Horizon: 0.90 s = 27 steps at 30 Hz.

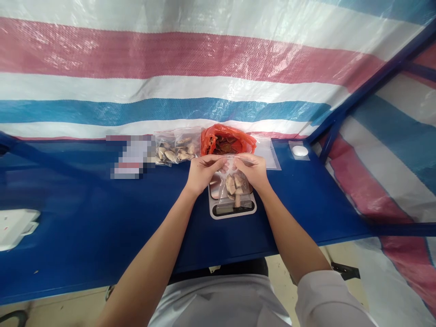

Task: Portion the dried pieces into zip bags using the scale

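Observation:
My left hand (pixel 208 170) and my right hand (pixel 251 169) are both closed on the top edge of a clear zip bag (pixel 222 196), thumbs and fingers pinching it near the middle. Inside the bag lie several pale brown dried pieces (pixel 235 184), which look like dried mushrooms. The bag hangs over a white kitchen scale (pixel 252 213) and hides part of its plate and display; whether it rests on the scale I cannot tell. Just behind my hands stands an opened red plastic bag (pixel 210 136) with dark brown dried pieces in it.
Left of the red bag are filled clear bags (pixel 175 150) and a pixelated patch (pixel 132 156). To the right lie a flat clear bag (pixel 272 156) and a small packet with a white round item (pixel 299 151). A white case (pixel 17 227) sits at the left of the blue table (pixel 102 227).

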{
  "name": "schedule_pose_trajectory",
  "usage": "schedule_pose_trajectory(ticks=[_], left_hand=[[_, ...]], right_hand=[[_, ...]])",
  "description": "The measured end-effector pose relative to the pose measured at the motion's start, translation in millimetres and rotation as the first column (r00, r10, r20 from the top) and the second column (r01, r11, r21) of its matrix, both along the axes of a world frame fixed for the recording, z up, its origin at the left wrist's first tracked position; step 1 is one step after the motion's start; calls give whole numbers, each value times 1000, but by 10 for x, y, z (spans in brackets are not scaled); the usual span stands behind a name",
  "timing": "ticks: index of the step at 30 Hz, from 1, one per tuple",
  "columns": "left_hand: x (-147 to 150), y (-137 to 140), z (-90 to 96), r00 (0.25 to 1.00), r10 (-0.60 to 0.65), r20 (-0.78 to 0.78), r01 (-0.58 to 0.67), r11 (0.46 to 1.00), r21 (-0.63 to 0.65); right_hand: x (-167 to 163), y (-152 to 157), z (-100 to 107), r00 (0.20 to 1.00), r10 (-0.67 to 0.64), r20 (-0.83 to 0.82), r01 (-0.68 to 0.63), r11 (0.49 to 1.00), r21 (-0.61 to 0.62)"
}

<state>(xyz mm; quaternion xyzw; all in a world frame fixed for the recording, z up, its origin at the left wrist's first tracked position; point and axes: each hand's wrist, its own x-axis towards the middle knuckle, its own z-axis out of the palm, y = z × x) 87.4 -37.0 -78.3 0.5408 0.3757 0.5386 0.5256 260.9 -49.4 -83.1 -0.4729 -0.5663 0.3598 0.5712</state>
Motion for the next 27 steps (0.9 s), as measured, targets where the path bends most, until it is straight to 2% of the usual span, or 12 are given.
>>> schedule_pose_trajectory(ticks=[6, 11, 18, 27], left_hand=[[-22, 10, -6, 1000, -4, 14, 4, 1000, 31], [-80, 22, -16, 998, 42, 41, -42, 999, -2], [-46, -21, 18, 998, 6, -65, -5, 1000, 16], [-61, -20, 15, 995, -10, -103, 15, 999, 40]], right_hand=[[61, 7, 28, 997, 55, -44, -55, 998, 18], [148, 32, 36, 988, 67, -137, -67, 998, -1], [124, 1, 38, 998, 66, 1, -66, 998, 5], [89, -28, 22, 997, 71, -32, -72, 997, -35]])
